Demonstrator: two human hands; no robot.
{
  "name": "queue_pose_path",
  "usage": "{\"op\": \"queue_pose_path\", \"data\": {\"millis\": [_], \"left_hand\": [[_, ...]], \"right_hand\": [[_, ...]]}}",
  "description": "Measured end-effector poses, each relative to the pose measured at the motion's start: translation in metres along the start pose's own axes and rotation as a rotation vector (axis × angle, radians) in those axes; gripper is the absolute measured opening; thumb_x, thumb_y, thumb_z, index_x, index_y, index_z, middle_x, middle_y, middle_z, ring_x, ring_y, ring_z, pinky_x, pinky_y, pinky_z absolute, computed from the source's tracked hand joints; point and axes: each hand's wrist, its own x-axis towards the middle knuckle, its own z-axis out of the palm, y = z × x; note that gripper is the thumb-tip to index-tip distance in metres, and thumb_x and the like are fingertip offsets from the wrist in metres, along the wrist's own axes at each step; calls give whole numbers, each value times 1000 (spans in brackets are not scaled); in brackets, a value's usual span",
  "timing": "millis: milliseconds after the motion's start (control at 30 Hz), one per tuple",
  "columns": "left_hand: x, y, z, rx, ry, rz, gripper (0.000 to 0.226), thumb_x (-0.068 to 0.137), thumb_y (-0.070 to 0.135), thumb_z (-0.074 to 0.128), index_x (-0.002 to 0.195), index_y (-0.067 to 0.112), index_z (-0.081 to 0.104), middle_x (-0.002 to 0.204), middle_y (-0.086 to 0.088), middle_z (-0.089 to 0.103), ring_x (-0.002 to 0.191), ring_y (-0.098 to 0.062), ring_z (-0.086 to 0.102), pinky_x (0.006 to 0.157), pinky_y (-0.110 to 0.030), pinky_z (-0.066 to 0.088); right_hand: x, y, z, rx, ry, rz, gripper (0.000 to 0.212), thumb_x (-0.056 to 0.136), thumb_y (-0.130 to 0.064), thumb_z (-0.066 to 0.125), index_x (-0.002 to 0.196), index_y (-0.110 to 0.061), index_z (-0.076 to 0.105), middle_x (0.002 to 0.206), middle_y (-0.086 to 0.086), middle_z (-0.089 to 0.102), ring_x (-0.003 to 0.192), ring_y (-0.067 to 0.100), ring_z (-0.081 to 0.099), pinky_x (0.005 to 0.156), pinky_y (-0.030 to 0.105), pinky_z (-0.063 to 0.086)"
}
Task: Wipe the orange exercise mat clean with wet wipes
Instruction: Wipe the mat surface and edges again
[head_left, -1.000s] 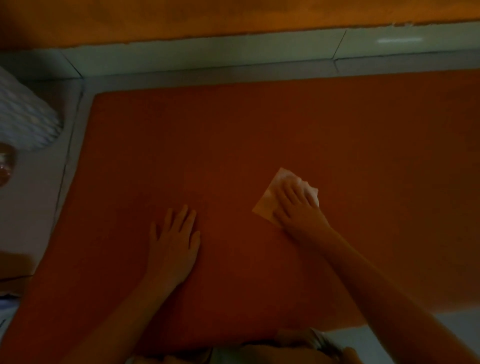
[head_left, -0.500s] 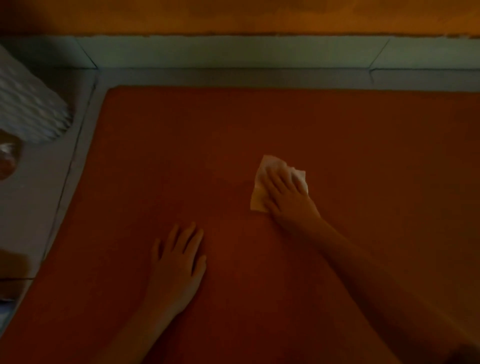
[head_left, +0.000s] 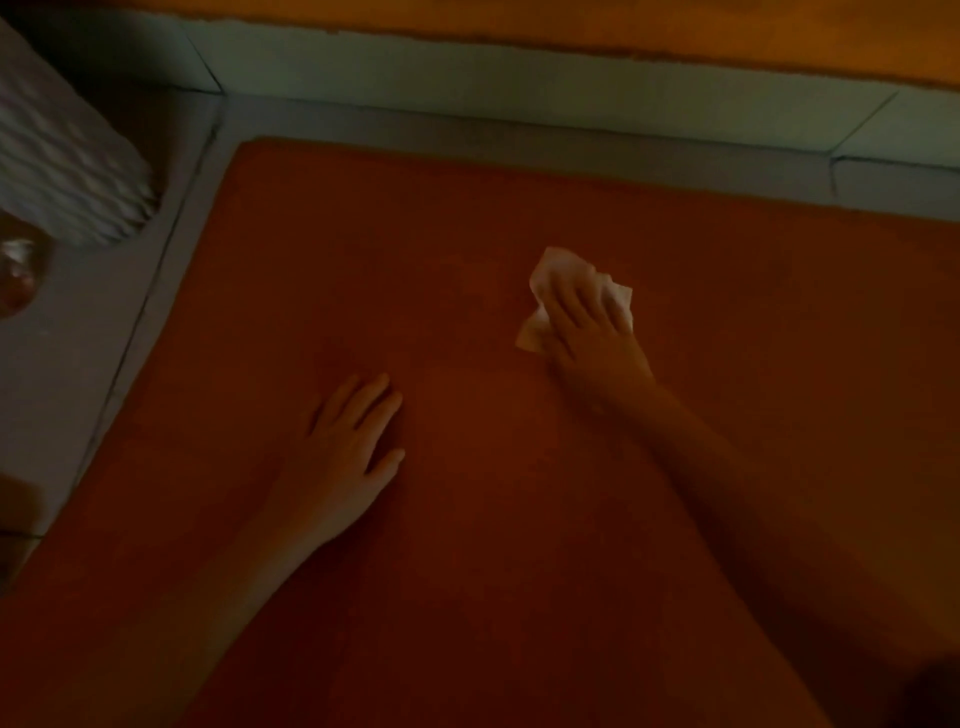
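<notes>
Under right hand (head_left: 597, 338), crumpled wet wipe (head_left: 558, 264)

the mat (head_left: 519, 234) lies on the floor (head_left: 78, 364), its far edge near the skirting (head_left: 467, 88); the left hand (head_left: 343, 447) rests flat on it, nearer; the right hand (head_left: 592, 332) lies farther out and to the right, pressing the wipe (head_left: 558, 265) onto the mat; a ribbed bundle (head_left: 62, 171) sits off the far-left corner.
</notes>
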Motion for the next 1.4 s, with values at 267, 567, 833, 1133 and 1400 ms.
{"op": "queue_pose_path", "data": {"millis": [267, 567, 833, 1133, 1400], "left_hand": [[28, 22, 4, 67, -10, -76, 79, 88, 68, 19, 153, 29, -3, 160, 5, -17, 147, -21, -17, 119, -50, -4], [29, 18, 7, 155, -27, -22, 87, 83, 71, 9, 151, 19, 23, 161, -6, 12, 146, -35, 14, 112, -62, 22], [32, 16, 7, 222, -7, -11, 78, 88, 65, 24, 143, 12, 41, 152, -13, 34, 135, -40, 38, 96, -64, 42], [32, 19, 5, 235, -38, -15, 75, 93, 64, 29, 141, 8, 44, 151, -16, 36, 132, -44, 40, 93, -66, 43], [30, 20, 2, 213, -47, -18, 80, 91, 66, 19, 146, 11, 36, 156, -13, 26, 139, -41, 29, 103, -64, 33]], "right_hand": [[-8, 2, -2, 119, -23, -288, 59, 97, -43, 10, 152, -23, 1, 161, 3, -6, 146, 21, -16, 118, 40, -10], [106, 0, -31, 92, -78, 119, 66, 100, -26, 38, 153, -16, 0, 160, 10, -10, 145, 34, -16, 115, 57, -9], [105, 92, -18, 20, -14, 144, 65, 99, -33, 37, 154, -13, 8, 161, 14, -2, 146, 38, -6, 116, 60, 5], [55, 66, -9, 101, 27, 261, 63, 100, -30, 28, 154, -16, 1, 160, 12, -10, 144, 38, -17, 114, 58, -9], [8, 102, -8, -77, -44, 70, 68, 95, -29, 30, 146, -18, -14, 155, 9, -21, 142, 34, -21, 116, 61, 1]]}}
